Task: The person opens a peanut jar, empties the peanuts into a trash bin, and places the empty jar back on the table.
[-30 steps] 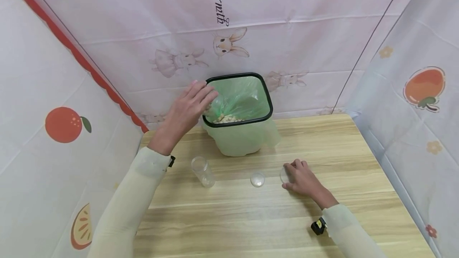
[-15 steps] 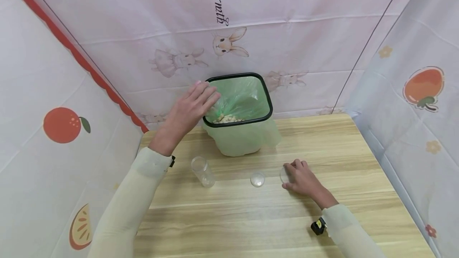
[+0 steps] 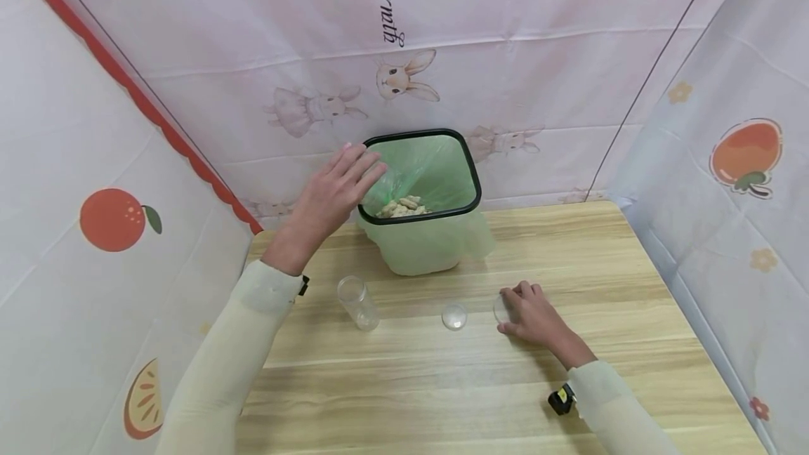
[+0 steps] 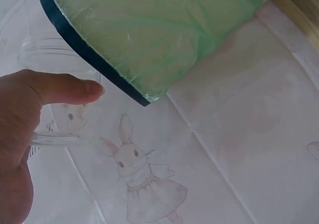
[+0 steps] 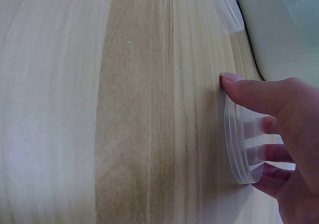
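My left hand is at the left rim of a bin lined with a green plastic bag. In the left wrist view it grips a clear plastic jar, thumb across the side, beside the dark rim. From the head view the hand hides most of that jar. Beige, lumpy pieces lie heaped in the bottom of the bag. On the table to the right, my right hand holds a round clear lid by its edge, thumb on one side and fingers on the other.
A second clear jar stands on the wooden table in front of the bin. Right of it lies another small clear lid. Printed cloth walls enclose the table at the back and both sides.
The heap of beige pieces in the bag has grown higher and changed shape. My left hand has shifted only slightly, and my right hand stays in place on the lid.
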{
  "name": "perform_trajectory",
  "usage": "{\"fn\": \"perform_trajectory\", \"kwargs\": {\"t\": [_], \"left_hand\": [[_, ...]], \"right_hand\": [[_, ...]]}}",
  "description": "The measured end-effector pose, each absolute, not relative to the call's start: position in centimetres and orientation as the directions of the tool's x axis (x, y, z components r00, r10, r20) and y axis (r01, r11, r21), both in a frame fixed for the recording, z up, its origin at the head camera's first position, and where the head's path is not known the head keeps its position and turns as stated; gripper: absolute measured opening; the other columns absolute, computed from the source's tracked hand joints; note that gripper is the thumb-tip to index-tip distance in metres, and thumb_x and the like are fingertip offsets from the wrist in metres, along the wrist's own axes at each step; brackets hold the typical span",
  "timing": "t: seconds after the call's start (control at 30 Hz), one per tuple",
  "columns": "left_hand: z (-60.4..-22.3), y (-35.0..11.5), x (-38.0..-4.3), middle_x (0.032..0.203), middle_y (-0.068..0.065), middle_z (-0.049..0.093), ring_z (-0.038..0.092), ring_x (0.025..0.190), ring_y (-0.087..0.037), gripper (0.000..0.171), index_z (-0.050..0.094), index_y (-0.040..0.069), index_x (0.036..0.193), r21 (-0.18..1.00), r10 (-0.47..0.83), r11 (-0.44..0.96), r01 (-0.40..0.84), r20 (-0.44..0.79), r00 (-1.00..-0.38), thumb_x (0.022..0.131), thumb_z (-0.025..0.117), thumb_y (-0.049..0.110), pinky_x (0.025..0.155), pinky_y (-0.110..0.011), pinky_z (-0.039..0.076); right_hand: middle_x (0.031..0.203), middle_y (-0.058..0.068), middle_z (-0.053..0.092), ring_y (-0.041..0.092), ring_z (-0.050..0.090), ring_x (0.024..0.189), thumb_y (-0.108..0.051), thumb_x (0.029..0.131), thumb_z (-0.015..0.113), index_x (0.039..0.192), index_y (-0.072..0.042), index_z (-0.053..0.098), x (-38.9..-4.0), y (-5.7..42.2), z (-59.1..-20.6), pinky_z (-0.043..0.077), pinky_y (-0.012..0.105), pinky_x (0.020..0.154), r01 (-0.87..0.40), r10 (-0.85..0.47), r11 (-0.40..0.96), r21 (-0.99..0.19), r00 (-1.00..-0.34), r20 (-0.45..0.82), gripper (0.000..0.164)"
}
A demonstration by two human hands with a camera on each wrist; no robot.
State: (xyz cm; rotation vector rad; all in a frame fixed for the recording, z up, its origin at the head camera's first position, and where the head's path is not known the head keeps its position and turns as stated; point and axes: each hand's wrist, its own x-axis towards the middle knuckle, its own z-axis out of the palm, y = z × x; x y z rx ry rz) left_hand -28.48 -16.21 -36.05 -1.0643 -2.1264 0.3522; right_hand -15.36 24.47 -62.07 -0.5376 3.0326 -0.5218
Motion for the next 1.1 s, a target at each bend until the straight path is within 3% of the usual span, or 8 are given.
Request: {"fn": "perform_trajectory", "kwargs": {"t": [0.23,0.53,0.77,0.93,1.1], "left_hand": [[-36.1,-16.4,-28.2,0.145,-0.009,0.063,0.057,0.135,-0.032,0.049,0.059,0.010,0.142,-0.505,0.752,0.653,0.564,0.519,-0.406,0.097,0.061,-0.008,0.122,-0.041,0.040],[-36.3,-16.6,-27.9,0.136,-0.013,0.067,0.061,0.125,-0.034,0.036,0.062,0.007,0.137,-0.400,0.685,0.706,0.585,0.595,-0.421,0.103,0.054,-0.003,0.112,-0.041,0.050],[-36.6,-16.9,-27.8,0.134,-0.015,0.068,0.061,0.123,-0.034,0.043,0.061,0.004,0.136,-0.359,0.648,0.737,0.572,0.615,-0.450,0.094,0.068,0.000,0.107,-0.043,0.052],[-36.9,-17.2,-27.6,0.131,-0.018,0.069,0.065,0.118,-0.036,0.044,0.062,0.000,0.135,-0.347,0.618,0.758,0.553,0.654,-0.436,0.091,0.071,0.001,0.103,-0.046,0.054],[-37.1,-17.6,-27.3,0.133,-0.018,0.068,0.064,0.119,-0.038,0.055,0.060,-0.001,0.137,-0.316,0.583,0.786,0.532,0.666,-0.465,0.084,0.075,0.002,0.104,-0.047,0.054]], "right_hand": [[0.121,0.020,0.061,0.035,0.054,0.105,-0.043,0.078,0.090,0.136,-0.004,0.065,-15.2,24.4,-61.8,0.054,0.049,0.085,-0.324,-0.337,0.889,-0.324,-0.941,0.018,0.075],[0.122,0.019,0.062,0.035,0.054,0.105,-0.045,0.077,0.090,0.136,-0.005,0.065,-15.0,24.3,-61.2,0.056,0.048,0.083,-0.315,-0.333,0.898,-0.306,-0.943,-0.007,0.076],[0.120,0.019,0.061,0.036,0.054,0.104,-0.046,0.077,0.089,0.136,-0.005,0.064,-15.2,24.2,-60.9,0.057,0.048,0.079,-0.303,-0.329,0.908,-0.288,-0.943,-0.046,0.077],[0.119,0.019,0.061,0.035,0.054,0.102,-0.046,0.077,0.089,0.136,-0.005,0.065,-15.3,24.0,-61.0,0.056,0.047,0.079,-0.304,-0.331,0.911,-0.278,-0.942,-0.055,0.076],[0.120,0.020,0.061,0.036,0.055,0.103,-0.046,0.078,0.089,0.136,-0.005,0.064,-15.3,23.9,-61.0,0.057,0.048,0.079,-0.303,-0.330,0.913,-0.273,-0.942,-0.058,0.076]]}}
